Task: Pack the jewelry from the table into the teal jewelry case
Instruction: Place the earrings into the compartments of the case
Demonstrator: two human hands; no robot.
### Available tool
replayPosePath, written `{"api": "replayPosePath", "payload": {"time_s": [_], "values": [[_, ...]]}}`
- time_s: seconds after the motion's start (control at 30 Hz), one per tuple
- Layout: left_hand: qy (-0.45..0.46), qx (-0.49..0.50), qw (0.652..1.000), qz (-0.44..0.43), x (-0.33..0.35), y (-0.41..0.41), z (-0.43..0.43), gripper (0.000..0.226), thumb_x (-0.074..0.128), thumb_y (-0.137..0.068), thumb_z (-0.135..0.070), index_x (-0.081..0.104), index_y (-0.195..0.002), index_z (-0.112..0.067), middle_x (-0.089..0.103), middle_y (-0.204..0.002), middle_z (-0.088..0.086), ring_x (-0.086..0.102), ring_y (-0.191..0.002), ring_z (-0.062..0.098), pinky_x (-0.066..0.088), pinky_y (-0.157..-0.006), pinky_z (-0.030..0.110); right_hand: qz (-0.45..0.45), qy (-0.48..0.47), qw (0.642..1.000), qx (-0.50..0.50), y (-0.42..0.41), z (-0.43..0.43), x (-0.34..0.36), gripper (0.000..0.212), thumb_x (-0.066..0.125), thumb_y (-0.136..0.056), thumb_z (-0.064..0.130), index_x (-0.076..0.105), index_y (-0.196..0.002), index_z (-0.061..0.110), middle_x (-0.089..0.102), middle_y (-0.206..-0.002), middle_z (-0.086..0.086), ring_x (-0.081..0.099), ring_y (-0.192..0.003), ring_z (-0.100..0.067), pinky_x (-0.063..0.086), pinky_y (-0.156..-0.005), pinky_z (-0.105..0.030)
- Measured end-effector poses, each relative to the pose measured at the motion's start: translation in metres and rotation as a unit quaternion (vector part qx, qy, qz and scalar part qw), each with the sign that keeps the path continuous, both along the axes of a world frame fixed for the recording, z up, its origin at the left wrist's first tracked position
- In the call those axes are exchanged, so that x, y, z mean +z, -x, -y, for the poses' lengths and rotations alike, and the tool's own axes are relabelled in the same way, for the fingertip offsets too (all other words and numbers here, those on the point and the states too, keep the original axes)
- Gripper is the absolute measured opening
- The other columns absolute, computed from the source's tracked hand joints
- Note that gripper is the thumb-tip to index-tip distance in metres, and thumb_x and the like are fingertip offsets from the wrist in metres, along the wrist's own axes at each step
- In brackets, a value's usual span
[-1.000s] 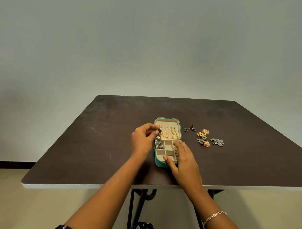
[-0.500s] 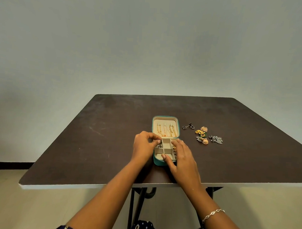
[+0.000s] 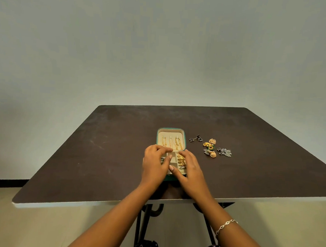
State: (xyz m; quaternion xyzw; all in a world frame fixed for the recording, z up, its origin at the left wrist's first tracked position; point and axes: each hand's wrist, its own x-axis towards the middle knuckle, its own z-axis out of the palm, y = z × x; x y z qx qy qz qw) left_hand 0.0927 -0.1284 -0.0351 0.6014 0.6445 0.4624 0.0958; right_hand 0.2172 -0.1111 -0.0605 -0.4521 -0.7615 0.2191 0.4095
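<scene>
The teal jewelry case (image 3: 184, 141) lies open at the middle of the table, with gold chains (image 3: 171, 143) hung in its cream lid and gold rings (image 3: 181, 160) in a right compartment. My left hand (image 3: 154, 164) is curled over the left compartments, fingertips pinched together at a small dark silver earring (image 3: 162, 159). My right hand (image 3: 191, 170) lies on the case's right side, thumb on the tray and fingers along the rim. Loose on the table to the right are a dark stud pair (image 3: 195, 139), gold dome earrings (image 3: 212, 141), sunflower pieces (image 3: 208, 145) and a silver cluster (image 3: 225, 151).
The dark brown table (image 3: 100, 157) has a pale front edge close to my forearms and metal legs below. A plain wall stands behind it. A chain bracelet (image 3: 225, 225) is on my right wrist.
My left hand has come down from in front of the lid, lowering the silver earring into the left side of the tray. My right hand has stayed on the case.
</scene>
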Motion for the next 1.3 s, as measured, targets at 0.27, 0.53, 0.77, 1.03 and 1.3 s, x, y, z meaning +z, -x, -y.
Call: {"api": "replayPosePath", "payload": {"time_s": [0.27, 0.53, 0.77, 1.03, 1.3], "values": [[-0.045, 0.0, 0.995, -0.093, -0.002, 0.001, 0.009, 0.025, 0.058, -0.088, -0.02, 0.065, -0.112, -0.019, 0.058, -0.113, -0.001, 0.042, -0.117, 0.012, 0.026, -0.096, 0.026, 0.085, 0.025, 0.994, 0.059, -0.025, -0.012, 0.013, 0.079, 0.042, -0.075, 0.062, 0.028, -0.14, 0.021, 0.022, -0.15, 0.001, 0.023, -0.138, -0.013, 0.026, -0.109, -0.031], [-0.061, 0.008, 0.99, -0.127, 0.002, -0.007, 0.008, 0.026, 0.057, -0.089, -0.021, 0.064, -0.114, -0.019, 0.059, -0.115, 0.0, 0.045, -0.116, 0.013, 0.026, -0.095, 0.026, 0.135, -0.036, 0.99, 0.003, -0.108, -0.041, 0.017, 0.063, 0.043, -0.081, 0.059, 0.046, -0.129, 0.019, 0.044, -0.139, 0.0, 0.037, -0.131, -0.015, 0.029, -0.102, -0.024], [-0.158, -0.072, 0.98, -0.102, 0.014, -0.063, -0.009, 0.03, 0.047, -0.085, -0.026, 0.068, -0.098, -0.009, 0.063, -0.095, 0.006, 0.048, -0.096, 0.008, 0.033, -0.085, 0.014, 0.111, -0.004, 0.987, -0.112, -0.165, -0.077, 0.005, 0.037, 0.057, -0.089, 0.027, 0.052, -0.122, 0.01, 0.053, -0.127, -0.008, 0.048, -0.119, -0.021, 0.036, -0.094, -0.029], [-0.119, -0.106, 0.987, 0.007, -0.011, -0.14, -0.041, 0.022, 0.05, -0.084, -0.015, 0.065, -0.097, -0.008, 0.065, -0.097, 0.006, 0.056, -0.095, 0.014, 0.04, -0.082, 0.018, 0.092, 0.041, 0.985, -0.144, -0.168, -0.106, 0.001, 0.026, 0.057, -0.087, 0.014, 0.057, -0.113, 0.011, 0.056, -0.12, -0.009, 0.051, -0.111, -0.022, 0.039, -0.091, -0.031], [-0.121, -0.018, 0.992, -0.02, -0.029, -0.158, -0.088, 0.03, 0.037, -0.081, -0.02, 0.064, -0.09, -0.008, 0.063, -0.092, 0.007, 0.05, -0.091, 0.012, 0.037, -0.08, 0.02, 0.052, 0.058, 0.985, -0.155, -0.161, -0.126, 0.002, 0.014, 0.062, -0.084, 0.02, 0.064, -0.097, 0.019, 0.057, -0.105, -0.005, 0.051, -0.101, -0.019, 0.039, -0.083, -0.029]]}}
